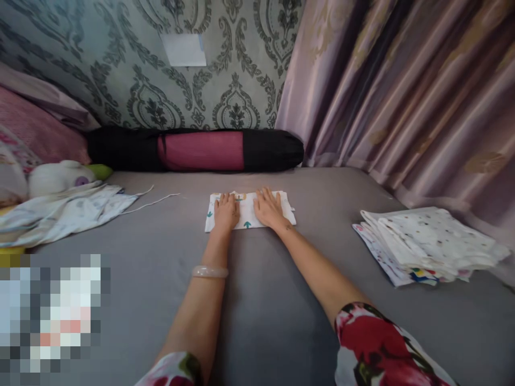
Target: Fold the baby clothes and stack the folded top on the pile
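Near the centre of the frame, a folded white cloth [247, 212] with green arrow-like prints lies flat on the grey sheet [169, 236]. The left hand [227, 211] presses its left part, open and palm down, fingers slightly parted; the right hand [269, 209], spread wider, rests flat on its right part. Stacked cloths [434, 238] lie at the frame's right.

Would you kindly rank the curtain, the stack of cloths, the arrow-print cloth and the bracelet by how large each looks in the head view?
1. Curtain
2. Stack of cloths
3. Arrow-print cloth
4. Bracelet
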### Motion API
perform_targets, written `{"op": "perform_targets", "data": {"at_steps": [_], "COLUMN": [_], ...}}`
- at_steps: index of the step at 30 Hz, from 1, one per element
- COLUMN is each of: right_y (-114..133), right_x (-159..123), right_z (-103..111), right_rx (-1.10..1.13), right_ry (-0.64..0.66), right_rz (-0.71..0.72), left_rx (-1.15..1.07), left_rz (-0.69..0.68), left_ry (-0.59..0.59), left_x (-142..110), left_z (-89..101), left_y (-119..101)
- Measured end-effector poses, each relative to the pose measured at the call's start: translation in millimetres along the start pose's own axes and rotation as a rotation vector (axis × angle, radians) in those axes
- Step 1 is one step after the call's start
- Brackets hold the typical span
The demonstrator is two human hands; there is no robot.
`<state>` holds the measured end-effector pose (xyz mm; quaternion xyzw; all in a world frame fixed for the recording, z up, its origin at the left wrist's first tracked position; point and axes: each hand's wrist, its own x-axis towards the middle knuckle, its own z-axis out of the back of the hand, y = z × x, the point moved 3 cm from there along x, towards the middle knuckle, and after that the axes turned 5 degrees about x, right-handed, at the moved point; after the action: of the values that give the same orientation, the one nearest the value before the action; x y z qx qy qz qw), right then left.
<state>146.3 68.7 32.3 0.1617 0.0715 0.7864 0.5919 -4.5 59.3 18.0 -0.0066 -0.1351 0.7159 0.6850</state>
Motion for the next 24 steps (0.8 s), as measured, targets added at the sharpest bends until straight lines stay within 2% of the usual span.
{"op": "perform_targets", "data": {"at_steps": [3,6,12,17,19,24], "right_y": [-23,-36,-34,-36,-40,-49], "right_x": [-1,-2,-4,1,11,45], "right_z": [2,-3,-9,5,15,37], "right_rx": [-0.052,-0.072,-0.068,-0.065,-0.071,-0.126], "right_ry": [0.017,0.042,0.033,0.047,0.104,0.272], "right_rz": [-0.052,-0.065,-0.073,-0.033,-0.001,-0.013], "left_rx": [0.024,0.057,0.141,0.176,0.188,0.263], "left_rz": [0.021,0.043,0.043,0.014,-0.035,-0.097], "left_ry": [0.007,0.026,-0.013,-0.061,-0.006,0.281], "left_x": [-1,0,-2,-3,6,50], "left_z": [0.5,-3.2,-10.9,-2.1,6.2,29.9], "left_y": [2,4,2,0,4,20]}}
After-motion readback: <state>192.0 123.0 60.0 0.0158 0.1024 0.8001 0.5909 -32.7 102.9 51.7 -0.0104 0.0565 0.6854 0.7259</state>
